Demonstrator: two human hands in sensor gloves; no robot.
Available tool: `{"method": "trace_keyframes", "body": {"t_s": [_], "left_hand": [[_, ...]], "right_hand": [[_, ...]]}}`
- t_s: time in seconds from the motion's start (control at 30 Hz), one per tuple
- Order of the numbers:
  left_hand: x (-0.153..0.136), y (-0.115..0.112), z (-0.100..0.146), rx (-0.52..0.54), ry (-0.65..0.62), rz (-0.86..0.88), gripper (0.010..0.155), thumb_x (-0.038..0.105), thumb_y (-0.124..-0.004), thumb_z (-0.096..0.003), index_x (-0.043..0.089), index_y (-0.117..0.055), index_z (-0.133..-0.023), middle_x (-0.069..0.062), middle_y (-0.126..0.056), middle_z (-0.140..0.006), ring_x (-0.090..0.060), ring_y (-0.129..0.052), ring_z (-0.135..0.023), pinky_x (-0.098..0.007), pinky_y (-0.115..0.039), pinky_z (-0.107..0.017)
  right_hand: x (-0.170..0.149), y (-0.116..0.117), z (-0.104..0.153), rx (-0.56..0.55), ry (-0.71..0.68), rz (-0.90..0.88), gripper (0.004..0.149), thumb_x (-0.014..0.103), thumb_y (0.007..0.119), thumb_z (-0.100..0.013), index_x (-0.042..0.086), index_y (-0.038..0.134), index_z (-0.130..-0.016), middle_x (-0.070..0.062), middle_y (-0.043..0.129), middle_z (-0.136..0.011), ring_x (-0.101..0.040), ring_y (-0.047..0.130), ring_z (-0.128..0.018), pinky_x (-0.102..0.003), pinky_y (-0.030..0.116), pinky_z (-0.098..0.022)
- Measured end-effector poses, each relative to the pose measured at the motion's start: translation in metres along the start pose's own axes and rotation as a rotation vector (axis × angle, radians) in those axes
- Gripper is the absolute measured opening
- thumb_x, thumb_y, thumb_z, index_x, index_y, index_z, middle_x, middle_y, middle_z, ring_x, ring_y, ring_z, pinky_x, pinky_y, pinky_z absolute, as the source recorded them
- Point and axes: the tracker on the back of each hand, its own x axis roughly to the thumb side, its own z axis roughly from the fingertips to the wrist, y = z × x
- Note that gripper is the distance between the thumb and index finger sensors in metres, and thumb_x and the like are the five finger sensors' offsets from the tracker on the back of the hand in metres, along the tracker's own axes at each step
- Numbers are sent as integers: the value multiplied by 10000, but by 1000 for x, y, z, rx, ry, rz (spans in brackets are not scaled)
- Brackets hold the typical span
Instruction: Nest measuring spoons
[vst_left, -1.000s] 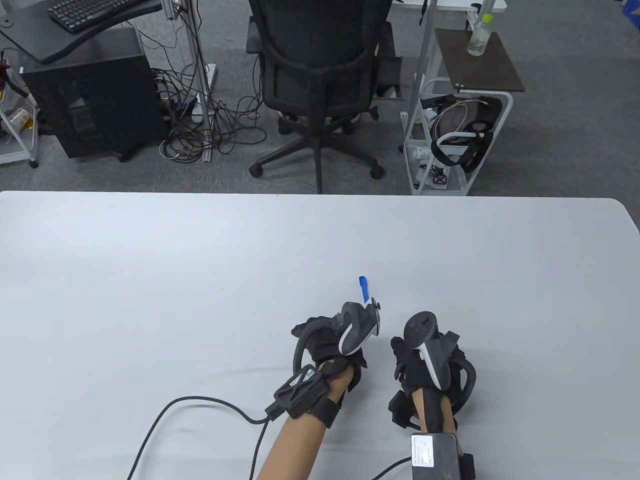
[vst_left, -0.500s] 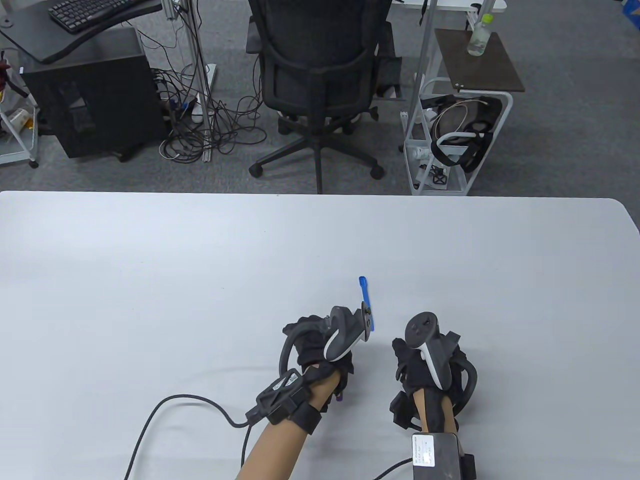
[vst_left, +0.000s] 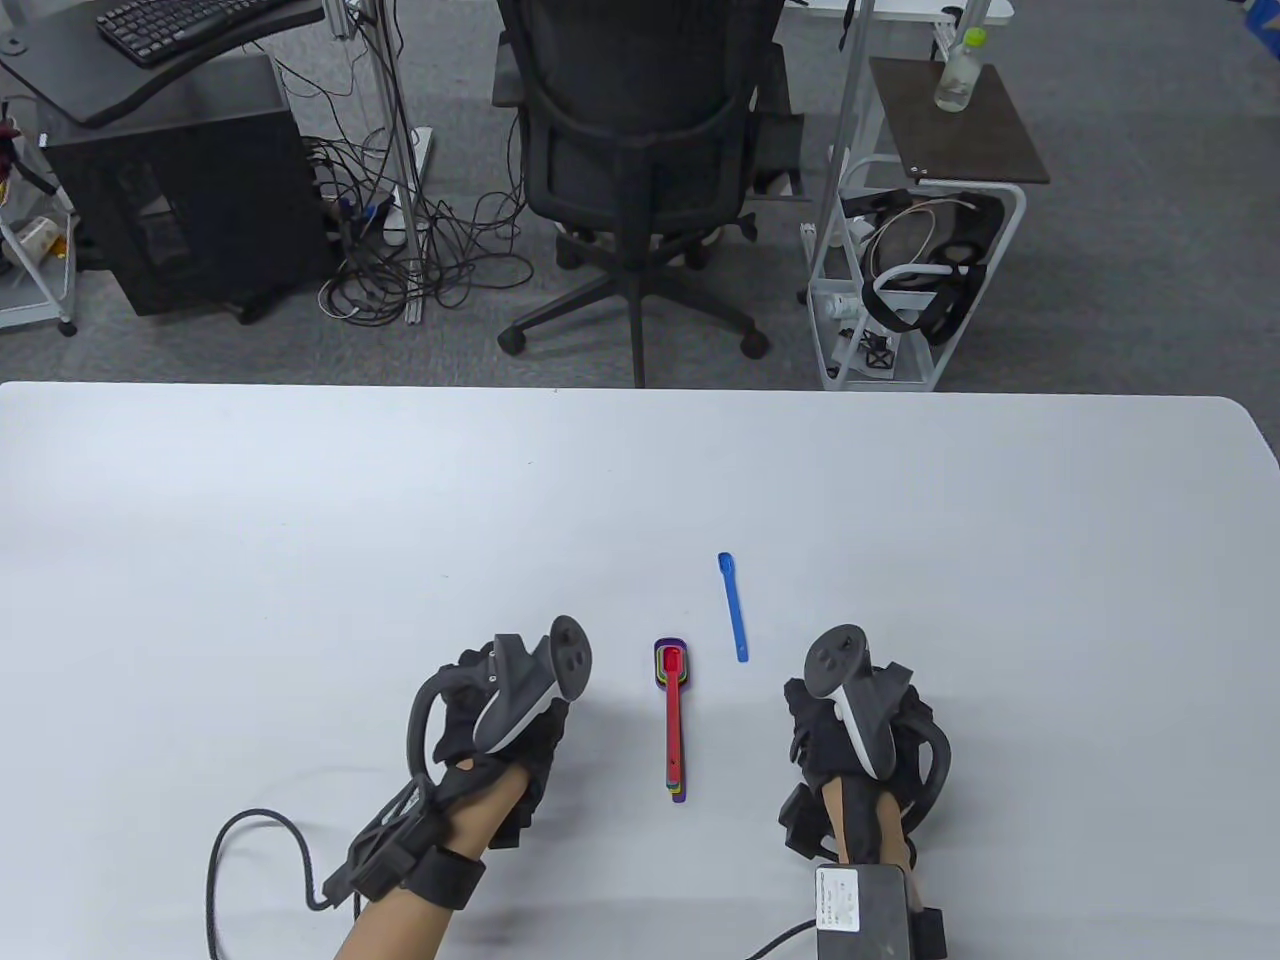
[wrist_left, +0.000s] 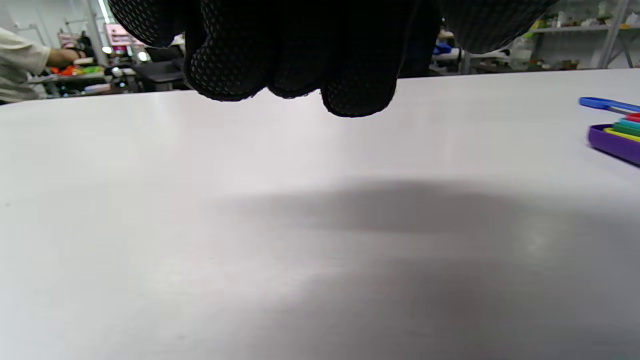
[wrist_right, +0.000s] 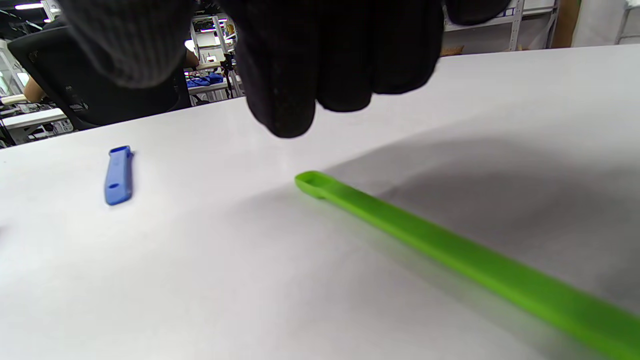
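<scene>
Near the front edge of the wide white desk (vst_left: 300, 500), a nested stack of coloured plastic measuring spoons (vst_left: 673, 720) lies flat, red one on top and purple one at the bottom, bowls pointing away from the person and handles toward them. Just beyond and to its right lies a slim blue plastic measuring spoon (vst_left: 733, 606), apart from the stack and touching nothing. A long green plastic measuring spoon (wrist_right: 450, 250) shows only in the right wrist view, lying on the desk under the right hand (vst_left: 860, 730), with the blue spoon well off to its left.

To the left of the stack sits the left hand (vst_left: 500, 720), with bare desk between them; its grip is curled, fingers (wrist_left: 295, 55) bunched above the surface and holding nothing. On the stack's other side, the right hand's fingers (wrist_right: 320, 60) hang curled above the green spoon without touching it; how tightly that grip is closed cannot be told.

Bare white surface spreads wide to the left, right and far side, up to the desk's far edge, beyond which stand a black office chair (vst_left: 640, 150) and a white wire cart (vst_left: 900, 290).
</scene>
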Motion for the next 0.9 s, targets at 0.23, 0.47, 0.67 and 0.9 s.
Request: {"method": "trace_keyframes", "body": {"t_s": [0.23,0.47,0.67,0.9], "left_hand": [[-46,-13,-8,23,4,115,554,538,-674,-468,127,-867,-785,-82,-838,-795,-362,-871,-690,-608,-646,-655],[-58,-21,-16,75,29,89,532,534,-676,-466,141,-885,-757,-67,-854,-777,-352,-883,-678,-599,-658,-652],[-53,-25,-17,67,16,59,535,538,-677,-464,144,-885,-760,-69,-854,-780,-353,-882,-681,-600,-657,-652],[-45,-26,-18,58,-17,36,539,541,-673,-466,144,-882,-766,-68,-849,-787,-353,-880,-687,-600,-655,-655]], "right_hand": [[3,1,2,-28,8,44,508,579,714,-329,248,860,-687,-6,795,-863,-351,747,-805,-567,510,-747],[26,2,7,-66,-55,138,504,572,733,-326,247,859,-690,-8,791,-869,-355,742,-811,-569,505,-750],[65,-4,-17,-47,-52,242,491,558,758,-322,254,858,-694,1,783,-880,-354,726,-830,-571,487,-761],[98,3,-48,78,2,250,498,553,775,-315,256,849,-708,4,767,-892,-356,707,-845,-573,466,-771]]}}
